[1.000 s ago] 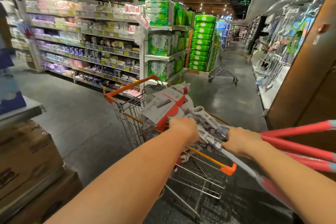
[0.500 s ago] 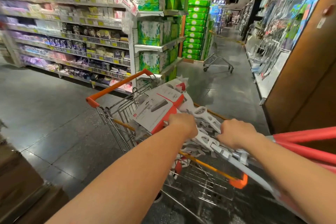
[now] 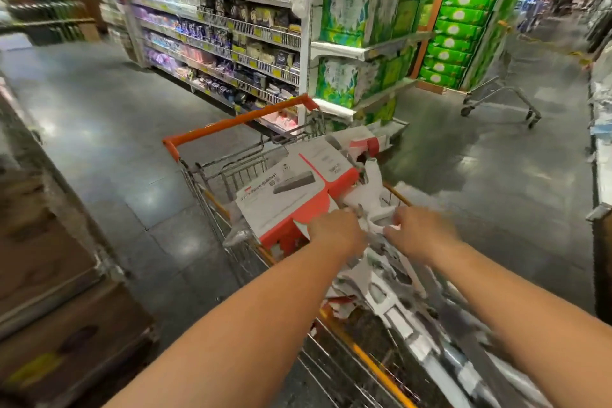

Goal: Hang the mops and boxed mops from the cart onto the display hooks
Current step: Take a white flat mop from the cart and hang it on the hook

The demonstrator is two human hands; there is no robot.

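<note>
A wire shopping cart with orange trim (image 3: pixel 231 124) stands in front of me in a store aisle. White and red boxed mops (image 3: pixel 291 189) lie across its top. White plastic mop frames (image 3: pixel 374 212) lie over the cart toward me, and their handles run off to the lower right, blurred. My left hand (image 3: pixel 334 230) grips the white mop parts at the edge of the box. My right hand (image 3: pixel 417 232) grips the same white mop parts just to the right. The two hands are close together. No display hooks show clearly in this view.
Shelves of packaged goods (image 3: pixel 231 30) and green tissue packs (image 3: pixel 351 46) stand beyond the cart. An empty cart (image 3: pixel 500 96) sits at the back right. Cardboard boxes (image 3: pixel 49 275) are stacked at the left. A display edge (image 3: pixel 599 142) runs along the right.
The view has swung left and down, and the cart now sits more to the centre. My right hand has moved left toward my left hand. The red mop handles have left the right edge.
</note>
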